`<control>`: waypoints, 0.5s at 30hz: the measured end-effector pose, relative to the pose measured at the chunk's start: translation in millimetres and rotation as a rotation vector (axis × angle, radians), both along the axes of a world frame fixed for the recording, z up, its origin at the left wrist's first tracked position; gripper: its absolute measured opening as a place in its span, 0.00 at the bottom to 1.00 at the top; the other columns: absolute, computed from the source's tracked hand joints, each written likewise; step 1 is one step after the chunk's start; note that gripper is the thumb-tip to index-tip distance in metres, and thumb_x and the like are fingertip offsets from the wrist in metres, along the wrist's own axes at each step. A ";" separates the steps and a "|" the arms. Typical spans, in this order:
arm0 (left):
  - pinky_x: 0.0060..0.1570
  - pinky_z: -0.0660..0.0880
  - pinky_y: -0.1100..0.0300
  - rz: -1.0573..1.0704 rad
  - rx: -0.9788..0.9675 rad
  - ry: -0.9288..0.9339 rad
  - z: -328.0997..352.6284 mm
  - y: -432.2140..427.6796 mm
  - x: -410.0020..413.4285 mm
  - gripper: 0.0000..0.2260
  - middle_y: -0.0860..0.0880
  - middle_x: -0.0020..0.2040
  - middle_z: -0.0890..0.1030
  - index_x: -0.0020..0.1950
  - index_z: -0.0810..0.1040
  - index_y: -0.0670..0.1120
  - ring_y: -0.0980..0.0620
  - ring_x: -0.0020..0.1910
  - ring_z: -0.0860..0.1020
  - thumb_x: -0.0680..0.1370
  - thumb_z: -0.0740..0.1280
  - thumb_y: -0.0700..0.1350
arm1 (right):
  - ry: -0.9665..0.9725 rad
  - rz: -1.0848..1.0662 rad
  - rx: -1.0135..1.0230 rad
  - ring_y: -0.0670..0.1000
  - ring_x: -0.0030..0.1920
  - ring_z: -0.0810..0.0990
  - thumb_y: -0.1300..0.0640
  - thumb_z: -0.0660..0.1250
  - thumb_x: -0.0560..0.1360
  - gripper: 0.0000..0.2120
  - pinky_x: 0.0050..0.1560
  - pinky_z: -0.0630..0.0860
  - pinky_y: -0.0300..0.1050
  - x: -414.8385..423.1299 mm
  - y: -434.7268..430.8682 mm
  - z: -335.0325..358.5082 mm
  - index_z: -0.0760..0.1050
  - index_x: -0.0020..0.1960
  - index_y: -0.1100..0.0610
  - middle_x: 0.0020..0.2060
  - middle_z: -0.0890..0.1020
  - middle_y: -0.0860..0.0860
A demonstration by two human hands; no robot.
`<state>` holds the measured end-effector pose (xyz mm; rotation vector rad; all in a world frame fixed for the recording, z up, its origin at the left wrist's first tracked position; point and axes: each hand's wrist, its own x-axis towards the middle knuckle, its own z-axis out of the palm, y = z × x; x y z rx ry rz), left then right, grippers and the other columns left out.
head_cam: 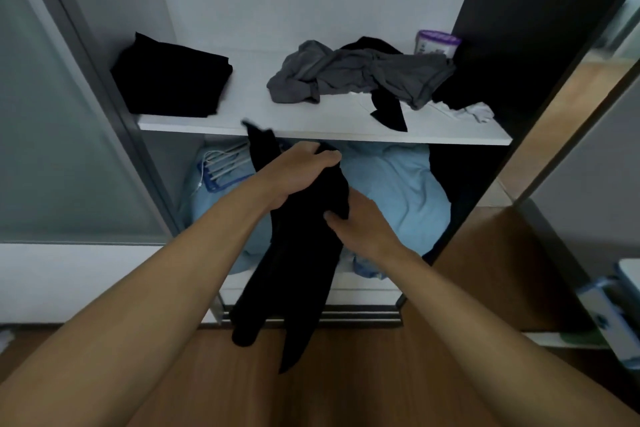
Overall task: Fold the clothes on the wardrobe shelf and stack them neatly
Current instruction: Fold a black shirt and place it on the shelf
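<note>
Below shelf [311, 131] | left hand [298, 177] grips black garment [298, 263] | right hand [360, 227] pinches it

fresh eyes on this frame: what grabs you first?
First, the long black garment at centre, hanging down in front of the shelf edge. The left hand grips it high up and the right hand grips it just below. Next comes the contrast on the white shelf: a folded black stack at its left end, and a crumpled grey garment heaped over other clothes at its right.
</note>
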<state>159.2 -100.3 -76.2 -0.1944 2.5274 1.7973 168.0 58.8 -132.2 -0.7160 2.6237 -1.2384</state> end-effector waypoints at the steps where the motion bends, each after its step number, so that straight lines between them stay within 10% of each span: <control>1: 0.40 0.76 0.61 -0.002 -0.055 0.015 1.0 7.6 2.6 0.14 0.51 0.36 0.81 0.41 0.78 0.48 0.57 0.35 0.81 0.72 0.67 0.59 | 0.030 0.013 0.004 0.43 0.41 0.77 0.55 0.64 0.80 0.06 0.46 0.71 0.43 -0.7 11.4 1.0 0.76 0.54 0.55 0.41 0.78 0.43; 5: 0.30 0.73 0.68 -0.020 -0.172 0.106 2.0 33.7 18.7 0.11 0.55 0.33 0.80 0.42 0.80 0.44 0.62 0.31 0.79 0.76 0.72 0.50 | -0.003 0.187 0.077 0.41 0.28 0.71 0.58 0.60 0.78 0.14 0.33 0.67 0.40 6.3 63.1 -1.3 0.66 0.33 0.50 0.26 0.72 0.41; 10: 0.30 0.73 0.63 -0.101 -0.179 -0.025 -9.3 63.5 49.1 0.23 0.50 0.35 0.83 0.44 0.82 0.44 0.55 0.33 0.80 0.66 0.76 0.63 | -0.010 0.083 -0.073 0.40 0.37 0.77 0.57 0.57 0.79 0.12 0.40 0.73 0.39 7.2 120.1 -8.4 0.79 0.46 0.56 0.40 0.83 0.51; 15: 0.36 0.72 0.70 -0.213 -0.264 -0.177 -41.3 80.9 84.2 0.15 0.54 0.39 0.84 0.44 0.85 0.45 0.60 0.37 0.81 0.68 0.80 0.55 | 0.027 0.007 -0.186 0.36 0.51 0.78 0.63 0.56 0.80 0.16 0.55 0.70 0.27 15.7 163.6 -12.0 0.79 0.53 0.47 0.49 0.81 0.38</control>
